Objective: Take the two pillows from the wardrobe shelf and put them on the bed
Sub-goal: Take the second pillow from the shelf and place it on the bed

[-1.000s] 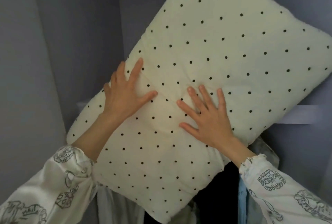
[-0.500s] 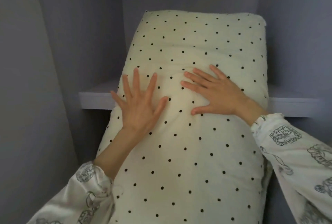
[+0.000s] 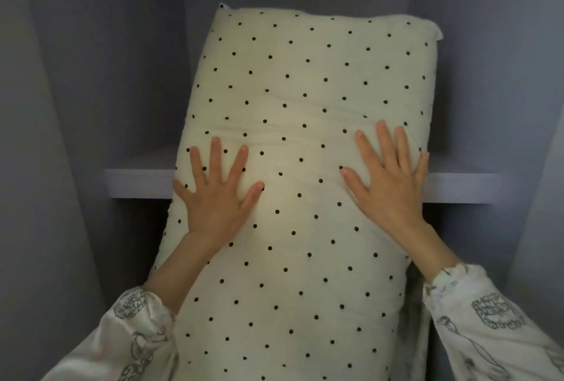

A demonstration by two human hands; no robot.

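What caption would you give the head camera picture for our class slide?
Both hands, left hand and right hand, press flat on a dotted pillow leaning over the wardrobe shelf.

No readable text, labels or numbers anywhere in view.

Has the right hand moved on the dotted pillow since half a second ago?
Yes. The right hand shifted from the pillow's middle toward its right edge, fingers now pointing up over the shelf edge.

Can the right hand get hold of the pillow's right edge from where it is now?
Probably yes. The right hand lies flat on the pillow with its outer fingers already at the right edge, just above the shelf lip. Nothing shows between them, though the wardrobe wall beside that edge leaves little room.
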